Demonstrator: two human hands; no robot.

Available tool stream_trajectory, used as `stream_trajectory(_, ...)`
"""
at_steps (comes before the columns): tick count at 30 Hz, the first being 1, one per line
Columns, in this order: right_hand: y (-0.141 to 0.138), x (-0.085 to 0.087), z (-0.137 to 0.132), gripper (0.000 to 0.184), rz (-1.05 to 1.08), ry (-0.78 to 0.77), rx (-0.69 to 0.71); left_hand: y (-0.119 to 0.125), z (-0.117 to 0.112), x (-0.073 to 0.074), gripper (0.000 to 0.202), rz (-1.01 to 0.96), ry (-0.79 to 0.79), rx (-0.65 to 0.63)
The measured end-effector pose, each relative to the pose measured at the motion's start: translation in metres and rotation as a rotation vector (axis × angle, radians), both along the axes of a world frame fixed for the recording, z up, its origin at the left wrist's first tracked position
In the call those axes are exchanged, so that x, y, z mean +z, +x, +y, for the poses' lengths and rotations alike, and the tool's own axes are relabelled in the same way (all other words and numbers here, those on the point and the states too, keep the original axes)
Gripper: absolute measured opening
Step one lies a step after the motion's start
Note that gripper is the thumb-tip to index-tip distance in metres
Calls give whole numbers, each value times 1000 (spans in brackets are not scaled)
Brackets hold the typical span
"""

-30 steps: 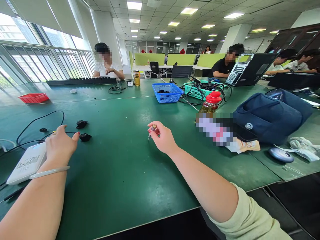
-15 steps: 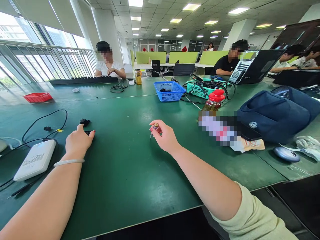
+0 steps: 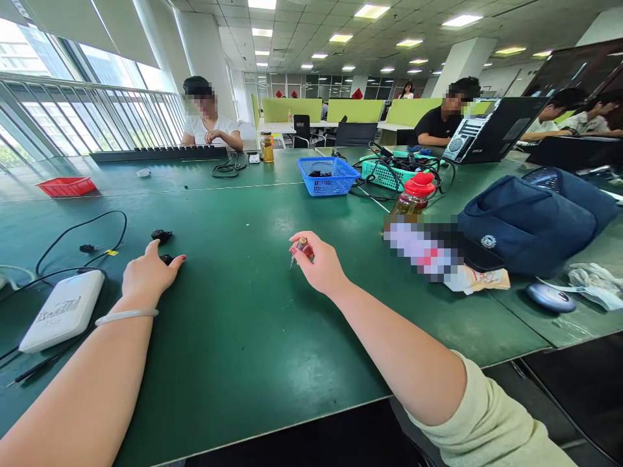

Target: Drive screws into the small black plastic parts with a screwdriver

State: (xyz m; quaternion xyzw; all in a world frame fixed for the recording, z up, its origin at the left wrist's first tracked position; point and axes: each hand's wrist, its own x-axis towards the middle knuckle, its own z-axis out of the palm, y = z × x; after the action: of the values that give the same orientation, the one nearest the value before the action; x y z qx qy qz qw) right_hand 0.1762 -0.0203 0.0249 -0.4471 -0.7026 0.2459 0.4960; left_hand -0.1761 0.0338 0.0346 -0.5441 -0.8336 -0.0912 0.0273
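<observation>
My left hand (image 3: 145, 272) is low over the green table, its thumb and index finger spread apart. A small black part (image 3: 166, 259) shows in the gap between them, while the other fingers are hidden. Just beyond the index fingertip lies another small black piece (image 3: 161, 236), too small to name. Over the middle of the table, my right hand (image 3: 318, 263) is closed round a small screwdriver (image 3: 302, 243). Its brownish handle end points up and its thin metal shaft slants down towards the tabletop.
At the left lie a white box-shaped device (image 3: 63, 311), black cables and test leads (image 3: 36, 370). A red tray (image 3: 67, 187), blue basket (image 3: 328, 176), green basket (image 3: 384, 174) and red-lidded bottle (image 3: 413, 194) stand farther back. A navy bag (image 3: 530, 220) and mouse (image 3: 549, 298) are right. Several people sit beyond.
The view has shifted slightly, moving the table things a little left in the picture. More of the black part shows beside my left thumb. My right hand keeps its grip on the screwdriver.
</observation>
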Motion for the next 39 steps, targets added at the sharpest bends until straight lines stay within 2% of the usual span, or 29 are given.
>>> stream_trajectory(4,0,0,0,17,-6,3,2,0,-5,7,74,6,4,14)
stream_trajectory(7,-1,0,-1,17,-16,9,8,12,-11,13,67,22,75,-76)
stream_trajectory(10,-3,1,-2,17,-19,14,16,42,-22,16,61,55,227,-341)
stream_trajectory(12,-3,0,-2,17,-22,18,21,69,-32,16,58,23,260,-551)
stream_trajectory(15,-3,0,-1,17,-27,44,8,110,-48,11,56,-52,173,-856)
stream_trajectory(19,-3,0,-1,16,10,79,-47,153,-58,3,61,-70,67,-1039)
stream_trajectory(21,-3,1,-1,16,21,90,-62,168,-56,1,56,-28,30,-1072)
stream_trajectory(23,-3,2,-1,15,16,97,-68,181,-52,-1,42,14,17,-1078)
stream_trajectory(27,-4,4,-2,15,7,84,-66,193,-43,-11,28,-2,69,-1065)
stream_trajectory(33,-6,5,-3,16,-26,81,-48,181,-36,-30,39,-207,142,-1131)
stream_trajectory(39,-6,1,-2,18,-37,81,-48,180,-33,-32,43,-339,183,-1062)
